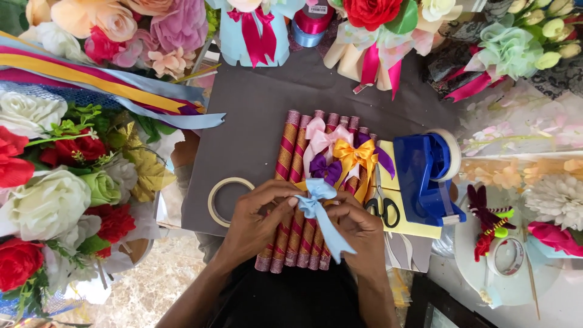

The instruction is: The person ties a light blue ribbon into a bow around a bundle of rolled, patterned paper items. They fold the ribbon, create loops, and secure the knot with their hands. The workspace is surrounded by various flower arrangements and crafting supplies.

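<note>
Head view: left hand and right hand apparently pinch light-blue bow.

Both hands pinch a light blue ribbon bow: the left hand and right hand hold it over a row of glittery paper rolls near the worktop front edge. Pink, purple and orange bows lie on the rolls, beside a blue tape dispenser.
</note>
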